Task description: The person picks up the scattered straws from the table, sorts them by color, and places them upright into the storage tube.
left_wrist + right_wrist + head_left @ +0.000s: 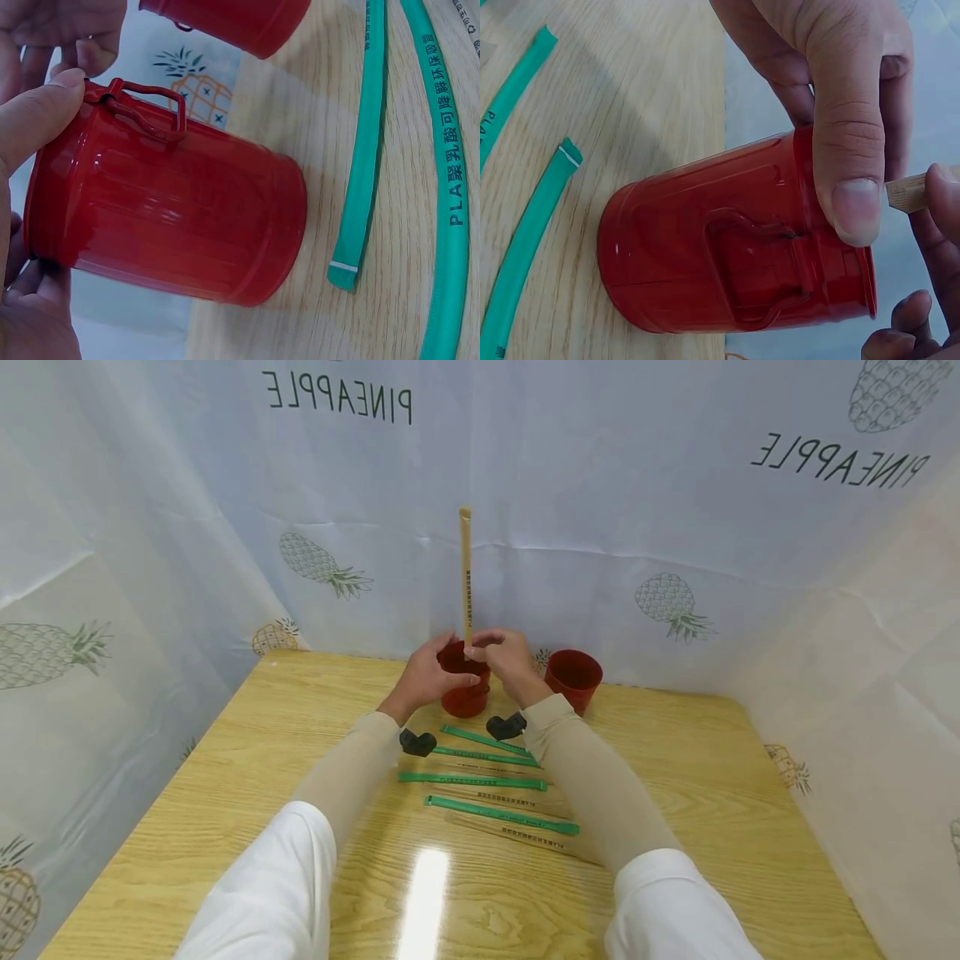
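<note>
My left hand [423, 675] grips a small red metal bucket [465, 700] by its rim, the thumb over the near side and the fingers round the far side. In the left wrist view, the bucket's wire handle [182, 112] is folded against its wall. Between thumb and fingers, my right hand [513, 662] pinches the lower end of a tan paper-wrapped straw [466, 560]. The straw stands upright over the bucket's mouth, its printed wrapper rising well above both hands. Its bottom tip [907, 193] shows close to the rim in the right wrist view.
A second red bucket [576, 683] stands to the right near the table's back edge. Several green-wrapped straws [472, 782] and tan-wrapped straws [510, 799] lie across the wooden table [300, 760] between my forearms. Behind hangs a pineapple-print curtain [525, 485].
</note>
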`<state>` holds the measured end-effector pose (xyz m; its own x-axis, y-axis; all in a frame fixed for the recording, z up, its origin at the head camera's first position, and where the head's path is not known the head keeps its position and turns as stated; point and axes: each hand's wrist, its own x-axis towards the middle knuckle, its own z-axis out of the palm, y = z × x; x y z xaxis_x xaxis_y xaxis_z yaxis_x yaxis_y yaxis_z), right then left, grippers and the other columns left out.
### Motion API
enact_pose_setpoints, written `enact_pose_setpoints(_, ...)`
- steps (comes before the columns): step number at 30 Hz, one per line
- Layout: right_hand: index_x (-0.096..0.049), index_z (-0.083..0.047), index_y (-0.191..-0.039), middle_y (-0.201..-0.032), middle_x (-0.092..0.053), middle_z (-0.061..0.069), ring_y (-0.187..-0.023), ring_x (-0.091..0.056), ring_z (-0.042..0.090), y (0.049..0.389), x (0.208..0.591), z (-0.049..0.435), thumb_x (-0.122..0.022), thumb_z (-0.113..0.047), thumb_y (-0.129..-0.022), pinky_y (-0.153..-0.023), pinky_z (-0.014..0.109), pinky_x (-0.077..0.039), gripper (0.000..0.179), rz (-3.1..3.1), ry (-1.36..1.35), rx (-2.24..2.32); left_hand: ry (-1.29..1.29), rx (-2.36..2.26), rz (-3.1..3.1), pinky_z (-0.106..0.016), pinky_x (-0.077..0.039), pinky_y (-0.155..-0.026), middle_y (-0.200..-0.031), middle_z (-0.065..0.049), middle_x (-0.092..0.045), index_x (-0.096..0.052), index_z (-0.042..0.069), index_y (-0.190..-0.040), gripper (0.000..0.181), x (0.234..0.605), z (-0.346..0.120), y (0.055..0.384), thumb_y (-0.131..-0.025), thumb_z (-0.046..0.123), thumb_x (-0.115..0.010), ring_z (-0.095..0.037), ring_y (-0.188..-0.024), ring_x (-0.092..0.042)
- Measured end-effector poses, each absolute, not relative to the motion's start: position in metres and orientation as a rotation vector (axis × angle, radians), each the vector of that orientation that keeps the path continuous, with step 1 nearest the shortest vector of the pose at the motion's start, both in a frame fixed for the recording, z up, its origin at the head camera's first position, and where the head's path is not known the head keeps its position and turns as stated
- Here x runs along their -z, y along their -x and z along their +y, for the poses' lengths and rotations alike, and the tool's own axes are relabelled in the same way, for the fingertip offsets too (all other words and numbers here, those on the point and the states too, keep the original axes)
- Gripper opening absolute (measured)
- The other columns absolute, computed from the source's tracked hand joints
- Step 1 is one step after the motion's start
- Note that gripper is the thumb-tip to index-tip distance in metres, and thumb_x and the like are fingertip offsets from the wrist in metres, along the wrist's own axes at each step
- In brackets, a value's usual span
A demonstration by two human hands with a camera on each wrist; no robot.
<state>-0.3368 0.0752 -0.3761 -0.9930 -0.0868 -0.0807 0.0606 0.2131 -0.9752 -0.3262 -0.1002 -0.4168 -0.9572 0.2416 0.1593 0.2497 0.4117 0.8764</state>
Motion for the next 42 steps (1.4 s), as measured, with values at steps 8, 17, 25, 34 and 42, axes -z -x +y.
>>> enact_pose_setpoints(8, -0.078, -0.007, -0.109, -0.11, -0.074, 0.011, -0.105, -0.067, 0.026, 0.341, 0.376, 0.066, -0.078, -0.012, -0.093, -0.093, 0.041, -0.061, 0.017, 2.413, 0.037, 1.843, 0.471, 1.627, -2.644, -0.052, -0.046, -0.118, -0.16, -0.012, -0.049, -0.032, 0.008, -0.164, 0.098, 0.417, -0.1, 0.326, -0.087, 0.034, -0.086, -0.033, -0.143, -0.051)
enact_pose_setpoints(17, -0.079, -0.006, -0.11, -0.117, -0.074, 0.013, -0.108, -0.067, 0.029, 0.339, 0.381, 0.074, -0.077, -0.011, -0.093, -0.093, 0.045, -0.061, 0.017, 2.484, 0.116, 1.78, 0.519, 1.674, -2.593, -0.053, -0.049, -0.114, -0.149, -0.008, -0.059, -0.045, 0.016, -0.158, 0.081, 0.419, -0.1, 0.327, -0.088, 0.028, -0.085, -0.03, -0.136, -0.057)
enact_pose_setpoints(25, -0.078, -0.004, -0.11, -0.119, -0.073, 0.012, -0.117, -0.062, 0.029, 0.324, 0.379, 0.094, -0.077, -0.015, -0.093, -0.101, 0.046, -0.054, 0.019, 2.484, 0.157, 1.763, 0.482, 1.674, -2.615, -0.053, -0.05, -0.114, -0.154, -0.01, -0.055, -0.038, 0.013, -0.162, 0.09, 0.417, -0.1, 0.327, -0.088, 0.032, -0.085, -0.032, -0.139, -0.056)
enact_pose_setpoints(34, -0.077, -0.004, -0.114, -0.118, -0.075, 0.01, -0.115, -0.064, 0.027, 0.294, 0.389, 0.132, -0.078, -0.016, -0.093, -0.104, 0.047, -0.054, 0.025, 2.504, 0.166, 1.708, 0.418, 1.626, -2.676, -0.055, -0.042, -0.121, -0.166, -0.009, -0.042, -0.029, 0.015, -0.166, 0.101, 0.415, -0.101, 0.331, -0.086, 0.037, -0.086, -0.035, -0.152, -0.041)
enact_pose_setpoints(42, -0.077, 0.0, -0.114, -0.117, -0.077, 0.015, -0.106, -0.068, 0.021, 0.253, 0.408, 0.164, -0.077, -0.014, -0.094, -0.095, 0.036, -0.057, 0.024, 2.446, 0.226, 1.692, 0.398, 1.623, -2.691, -0.054, -0.044, -0.12, -0.167, -0.009, -0.04, -0.028, 0.013, -0.166, 0.103, 0.415, -0.099, 0.33, -0.085, 0.038, -0.087, -0.033, -0.154, -0.038)
